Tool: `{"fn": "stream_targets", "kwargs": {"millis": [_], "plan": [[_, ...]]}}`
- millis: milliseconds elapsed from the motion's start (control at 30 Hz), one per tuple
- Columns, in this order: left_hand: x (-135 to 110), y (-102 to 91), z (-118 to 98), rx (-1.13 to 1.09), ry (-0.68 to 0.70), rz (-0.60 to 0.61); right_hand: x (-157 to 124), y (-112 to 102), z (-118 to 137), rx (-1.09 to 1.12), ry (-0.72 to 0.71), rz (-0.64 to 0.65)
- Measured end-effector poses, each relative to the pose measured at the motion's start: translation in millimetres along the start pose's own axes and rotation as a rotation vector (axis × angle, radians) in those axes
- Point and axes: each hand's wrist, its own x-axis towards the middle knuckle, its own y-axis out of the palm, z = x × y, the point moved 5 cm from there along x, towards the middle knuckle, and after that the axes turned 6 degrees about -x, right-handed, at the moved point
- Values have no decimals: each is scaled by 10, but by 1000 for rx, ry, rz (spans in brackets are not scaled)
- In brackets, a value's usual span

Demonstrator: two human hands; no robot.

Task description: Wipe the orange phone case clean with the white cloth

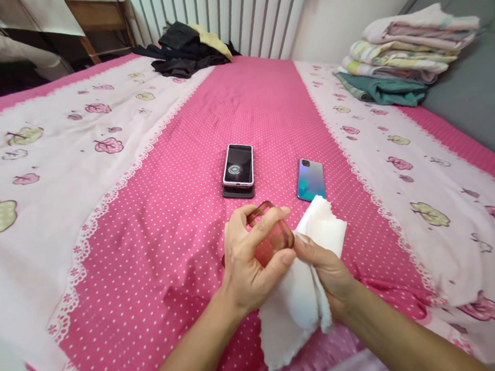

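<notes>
My left hand (253, 254) grips a see-through reddish-brown phone case (274, 244), its fingers wrapped round the edges. My right hand (326, 268) is closed on a white cloth (291, 314) and presses it against the right end of the case. Part of the cloth hangs down below my hands, and another part sticks up behind the right one. Beyond my hands lies a dark-screened phone (239, 166) with a light rim, resting on a second dark phone or case (238, 193). To the right, a blue-silver phone (310, 177) lies back up, close to the cloth's upper edge.
Under everything spreads a pink dotted bedspread (266, 103) with floral side panels. Folded bedding (409, 56) is stacked at the far right by a grey headboard (472, 73). Dark clothes (187, 49) lie at the far end, before a white radiator (224, 14). A wooden desk (98, 16) stands far left.
</notes>
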Motion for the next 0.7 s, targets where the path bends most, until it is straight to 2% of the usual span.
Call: {"fn": "stream_targets", "kwargs": {"millis": [333, 500, 700], "plan": [[-14, 16, -30, -100, -43, 95, -24, -83, 118, -145, -105, 11], [-11, 43, -30, -124, -53, 127, -32, -66, 250, -365, -237, 59], [-18, 66, 2, -171, -71, 155, -42, -82, 415, -745, -436, 46]]}}
